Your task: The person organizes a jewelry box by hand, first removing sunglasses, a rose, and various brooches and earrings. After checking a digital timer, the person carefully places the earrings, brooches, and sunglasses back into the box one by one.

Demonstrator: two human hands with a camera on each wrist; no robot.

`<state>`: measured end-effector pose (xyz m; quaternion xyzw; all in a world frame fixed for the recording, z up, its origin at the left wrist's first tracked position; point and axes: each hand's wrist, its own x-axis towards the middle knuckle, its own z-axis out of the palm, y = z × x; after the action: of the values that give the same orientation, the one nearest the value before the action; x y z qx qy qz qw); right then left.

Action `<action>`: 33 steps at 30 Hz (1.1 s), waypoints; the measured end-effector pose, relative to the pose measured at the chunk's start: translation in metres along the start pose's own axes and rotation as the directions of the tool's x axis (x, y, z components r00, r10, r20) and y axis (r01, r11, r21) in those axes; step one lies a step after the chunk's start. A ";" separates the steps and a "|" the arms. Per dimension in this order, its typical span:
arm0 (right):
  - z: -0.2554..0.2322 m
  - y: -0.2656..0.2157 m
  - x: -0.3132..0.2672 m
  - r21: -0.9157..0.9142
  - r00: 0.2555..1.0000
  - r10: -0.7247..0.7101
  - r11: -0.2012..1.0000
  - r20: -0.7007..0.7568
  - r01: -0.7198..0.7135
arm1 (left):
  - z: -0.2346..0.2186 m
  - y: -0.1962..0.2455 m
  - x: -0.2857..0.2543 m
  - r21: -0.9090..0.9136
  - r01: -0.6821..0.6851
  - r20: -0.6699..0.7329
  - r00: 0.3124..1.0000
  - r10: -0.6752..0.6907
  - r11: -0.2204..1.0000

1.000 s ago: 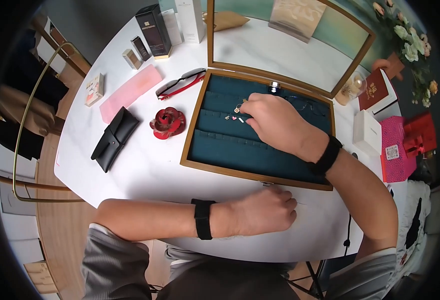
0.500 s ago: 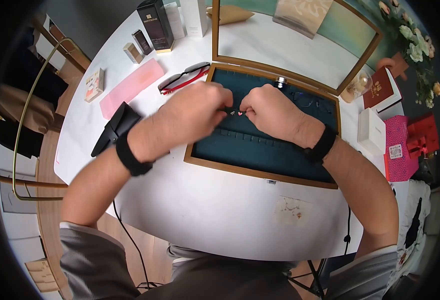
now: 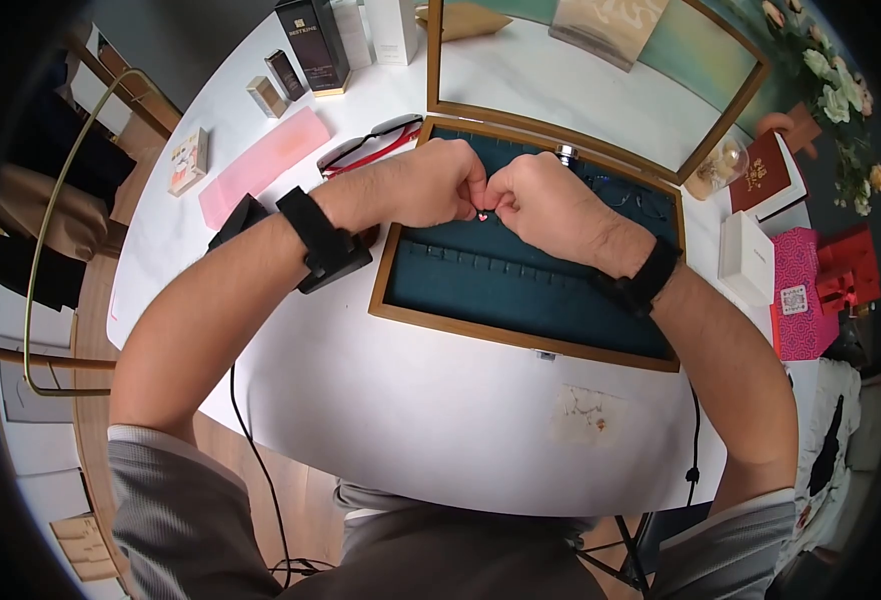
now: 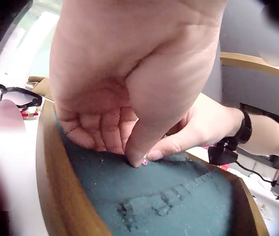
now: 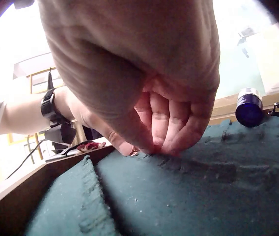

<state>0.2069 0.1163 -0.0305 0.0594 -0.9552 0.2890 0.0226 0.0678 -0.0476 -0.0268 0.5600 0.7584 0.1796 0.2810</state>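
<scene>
Both hands meet over a wooden display case (image 3: 520,338) lined in dark teal fabric. My left hand (image 3: 430,185) pinches with thumb and forefinger at a small pink heart-shaped piece of jewellery (image 3: 482,216). In the left wrist view the heart (image 4: 144,161) peeks out between the left thumb tip and the right thumb. My right hand (image 3: 550,205) has its thumb and forefinger tips together right beside it, close over the fabric. What lies inside that right pinch is hidden by the fingers. The other fingers of both hands are curled in.
The case's glazed lid (image 3: 725,120) stands raised behind. A blue jar (image 3: 566,152) sits at the case's back edge. Sunglasses (image 3: 375,145) and a pink case (image 3: 265,165) lie left; a white box (image 3: 746,258) stands right. A clear packet (image 3: 590,415) lies in front.
The left hand has risen from the front of the table and come across to the right hand. The right hand stays over the case. The clear packet now shows where the left hand was.
</scene>
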 end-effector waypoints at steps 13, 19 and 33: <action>-0.002 0.005 0.004 -0.046 0.996 0.071 0.997 0.058 -0.068 | 0.005 -0.008 0.005 -0.231 0.004 -0.088 0.996 -0.025 0.973; 0.001 0.008 0.002 0.017 0.994 0.104 0.994 -0.027 -0.103 | 0.002 0.002 0.002 -0.174 0.043 -0.018 0.999 -0.047 0.984; -0.026 -0.006 -0.042 -0.093 0.962 0.068 0.991 -0.263 -0.095 | 0.006 -0.005 0.011 -0.145 -0.023 -0.074 0.997 0.013 0.989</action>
<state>0.2492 0.1301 -0.0084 -0.0196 -0.9594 0.2447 0.1387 0.0651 -0.0387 -0.0367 0.5378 0.7479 0.2574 0.2919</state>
